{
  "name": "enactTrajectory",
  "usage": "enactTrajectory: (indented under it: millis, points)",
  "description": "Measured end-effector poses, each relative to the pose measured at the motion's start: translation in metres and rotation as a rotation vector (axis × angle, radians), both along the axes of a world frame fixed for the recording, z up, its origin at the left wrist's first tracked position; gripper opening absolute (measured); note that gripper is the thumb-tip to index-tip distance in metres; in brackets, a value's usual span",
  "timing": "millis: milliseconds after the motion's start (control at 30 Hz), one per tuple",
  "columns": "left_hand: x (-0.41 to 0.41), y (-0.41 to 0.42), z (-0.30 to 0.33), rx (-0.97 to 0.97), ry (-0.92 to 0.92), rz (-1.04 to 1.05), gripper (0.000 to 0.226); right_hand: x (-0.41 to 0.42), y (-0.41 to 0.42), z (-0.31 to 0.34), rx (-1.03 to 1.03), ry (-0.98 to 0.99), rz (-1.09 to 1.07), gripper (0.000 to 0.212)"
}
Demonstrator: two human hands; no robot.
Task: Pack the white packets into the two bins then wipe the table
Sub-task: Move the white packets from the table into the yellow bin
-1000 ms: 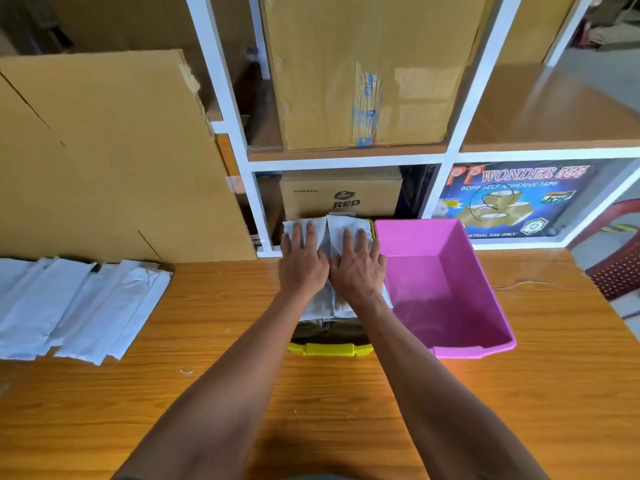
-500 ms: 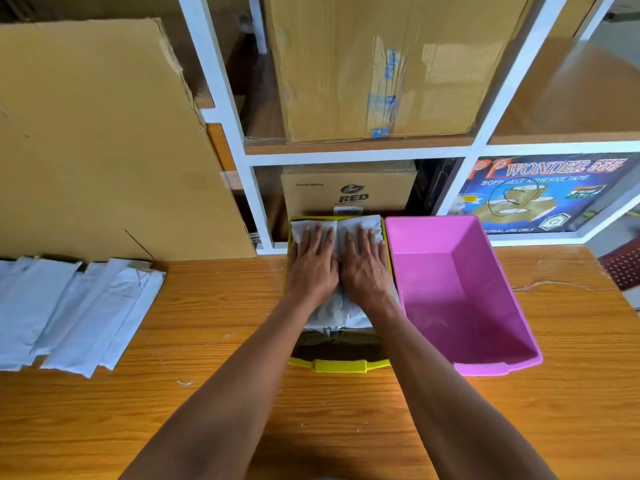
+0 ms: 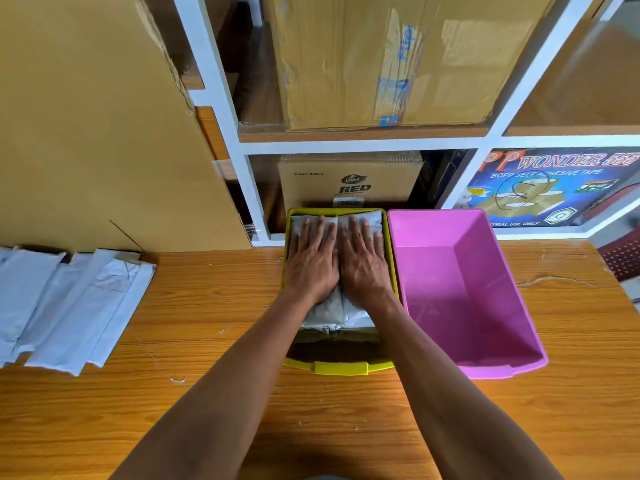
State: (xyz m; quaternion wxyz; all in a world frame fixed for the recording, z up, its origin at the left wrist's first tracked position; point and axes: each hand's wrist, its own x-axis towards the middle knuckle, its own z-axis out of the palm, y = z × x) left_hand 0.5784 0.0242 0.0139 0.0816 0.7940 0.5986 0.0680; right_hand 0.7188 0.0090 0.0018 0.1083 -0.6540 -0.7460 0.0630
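Two flat hands, left [image 3: 313,263] and right [image 3: 363,266], press packets [image 3: 329,311] in yellow bin [image 3: 341,368]; pink bin [image 3: 498,370] alongside.

Both hands pressed flat on packets in the yellow bin

The left hand [image 3: 310,263] and right hand [image 3: 364,264] lay side by side on white packets [image 3: 325,311] inside the yellow bin [image 3: 341,367] at the desk's [image 3: 214,403] far edge; the pink bin [image 3: 485,370] touched its right side, and more packets [image 3: 65,306] lay near the left edge.

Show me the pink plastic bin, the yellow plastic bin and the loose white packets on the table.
Pink plastic bin [image 3: 485,370]: head view, near rim.
Yellow plastic bin [image 3: 341,368]: head view, front handle.
Loose white packets [image 3: 69,306]: head view, middle of the pile.
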Motion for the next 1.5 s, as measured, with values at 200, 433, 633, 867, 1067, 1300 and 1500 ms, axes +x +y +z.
enactTrajectory:
  millis: [200,433,633,867,1067,1300,1500]
  points:
    - [0.0,0.006,-0.015,-0.004,0.008,-0.003,0.067,-0.002,0.002,-0.015,0.004,-0.018,-0.021,0.073]
    - [0.0,0.005,-0.029,0.041,0.009,-0.036,0.066,-0.003,0.001,-0.028,0.032,-0.029,-0.049,0.069]
    - [-0.002,0.007,-0.038,0.082,0.012,-0.067,0.069,-0.004,0.002,-0.034,0.046,-0.066,-0.054,0.073]
    - [-0.002,0.011,-0.045,0.09,0.022,-0.074,0.069,-0.006,0.002,-0.034,0.138,-0.197,-0.034,0.077]
    - [-0.002,0.012,-0.047,0.091,0.024,-0.079,0.069,-0.007,0.002,-0.032,0.103,-0.24,-0.017,0.074]
    - [-0.002,0.013,-0.041,0.013,0.088,-0.068,0.074,-0.008,0.0,-0.022,-0.047,-0.246,0.025,0.073]
    - [0.001,-0.003,-0.011,0.032,0.06,-0.035,0.068,-0.005,-0.013,-0.007,-0.03,0.121,-0.09,0.063]
